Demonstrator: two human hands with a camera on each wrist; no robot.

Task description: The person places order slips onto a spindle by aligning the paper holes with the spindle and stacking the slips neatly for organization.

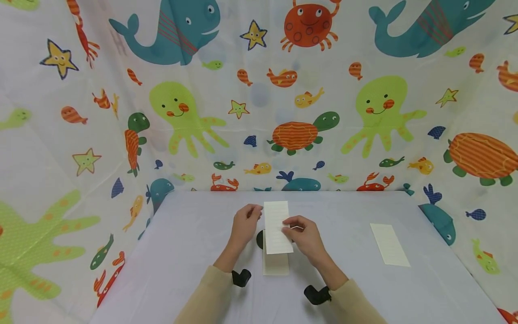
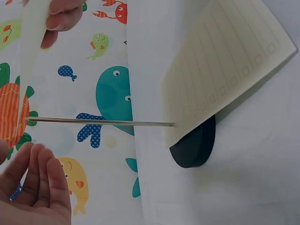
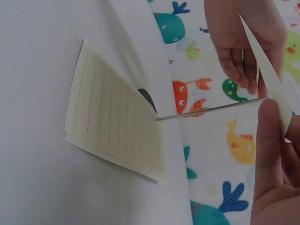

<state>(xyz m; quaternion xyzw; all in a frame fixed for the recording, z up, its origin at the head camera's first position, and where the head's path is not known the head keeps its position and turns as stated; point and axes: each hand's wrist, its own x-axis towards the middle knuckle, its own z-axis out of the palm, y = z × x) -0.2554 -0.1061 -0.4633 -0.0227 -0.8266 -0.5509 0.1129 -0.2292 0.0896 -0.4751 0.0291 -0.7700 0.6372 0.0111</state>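
Note:
My right hand (image 1: pixel 305 236) pinches the right edge of a lined paper sheet (image 1: pixel 276 225). That sheet stands at the upper tip of a thin metal bill spike (image 2: pixel 103 122), seen in both wrist views. Lined sheets (image 3: pixel 112 112) lie low on the spike, over its round black base (image 2: pixel 199 145). My left hand (image 1: pixel 244 222) is beside the held sheet's left edge, its fingers loosely bent. In the left wrist view, the left fingers (image 2: pixel 44 176) appear apart from the paper. Whether the tip has pierced the held sheet is unclear.
Another pale paper sheet (image 1: pixel 390 245) lies on the white-covered table (image 1: pixel 340 216), to the right. A curtain (image 1: pixel 251 135) printed with sea animals hangs behind the table and along both sides.

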